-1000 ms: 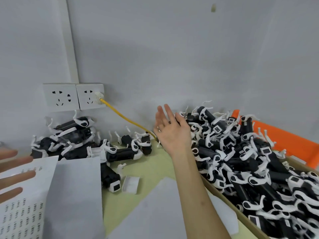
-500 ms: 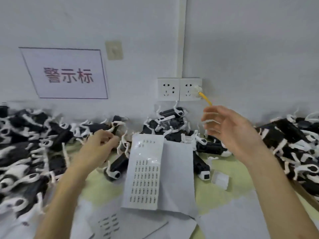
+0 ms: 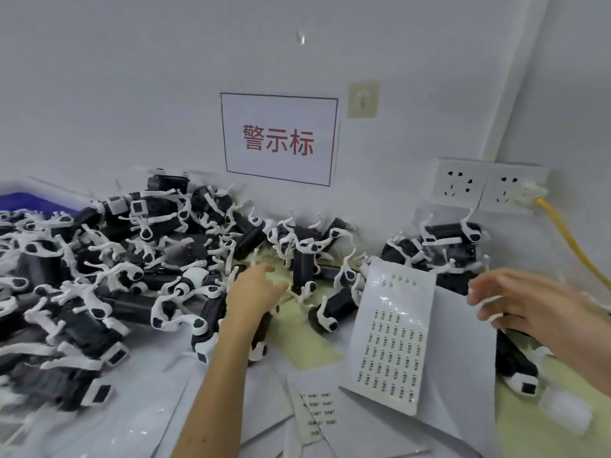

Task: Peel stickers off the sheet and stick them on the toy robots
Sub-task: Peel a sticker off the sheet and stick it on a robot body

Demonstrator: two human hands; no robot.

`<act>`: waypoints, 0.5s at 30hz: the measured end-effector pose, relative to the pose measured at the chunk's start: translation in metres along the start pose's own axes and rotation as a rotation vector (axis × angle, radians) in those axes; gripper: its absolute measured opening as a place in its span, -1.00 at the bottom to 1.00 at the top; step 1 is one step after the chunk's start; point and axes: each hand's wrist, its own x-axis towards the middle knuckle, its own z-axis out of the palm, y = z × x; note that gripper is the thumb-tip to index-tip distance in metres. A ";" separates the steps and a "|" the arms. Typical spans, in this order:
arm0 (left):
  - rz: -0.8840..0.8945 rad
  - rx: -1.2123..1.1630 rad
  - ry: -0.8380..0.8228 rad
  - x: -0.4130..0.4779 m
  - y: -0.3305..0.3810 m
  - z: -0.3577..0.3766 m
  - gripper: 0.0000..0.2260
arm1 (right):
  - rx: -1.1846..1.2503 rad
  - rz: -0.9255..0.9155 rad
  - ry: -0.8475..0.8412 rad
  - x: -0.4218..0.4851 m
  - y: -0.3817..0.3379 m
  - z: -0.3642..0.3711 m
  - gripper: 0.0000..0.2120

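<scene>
sticker sheet [image 3: 393, 335]: white, rows of small dark stickers, top rows mostly bare; lies centre-right on the table on a blank white paper [image 3: 463, 358], far edge tipped up against the robots
second sticker sheet [image 3: 317, 411]: smaller strip, near centre, just left of the first sheet's near corner
toy robots [image 3: 99, 276]: black bodies, white legs; big heap on the left half of the table, running along the wall to centre
robots by the socket [image 3: 446, 246]: smaller cluster at far right, behind the sticker sheet
left hand [image 3: 258, 292]: palm down at the right edge of the big heap, over a black robot; fingers close together and bent downward; cannot tell if they grip anything
right hand [image 3: 522, 305]: blurred, over the right edge of the blank paper; fingers slightly spread, loosely bent, pointing left, nothing plainly held
table [image 3: 297, 328]: pale green top, partly covered by white sheets
sign [image 3: 279, 140]: white, red border, red characters, on the wall above the robots
wall sockets [image 3: 486, 186]: double, far right
yellow cable [image 3: 575, 246]: plugged into the right socket, runs down right
blue bin [image 3: 29, 201]: far left, behind the heap
</scene>
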 end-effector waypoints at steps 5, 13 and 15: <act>-0.027 0.030 -0.110 0.006 -0.021 -0.021 -0.44 | -0.020 0.042 0.007 0.014 0.023 -0.012 -0.32; -0.001 0.010 -0.221 -0.002 -0.010 -0.035 -0.51 | -0.022 0.050 -0.029 0.017 0.025 -0.008 -0.33; 0.031 -0.054 -0.152 -0.008 -0.002 -0.048 -0.53 | -0.027 0.030 -0.036 0.011 0.016 0.000 -0.31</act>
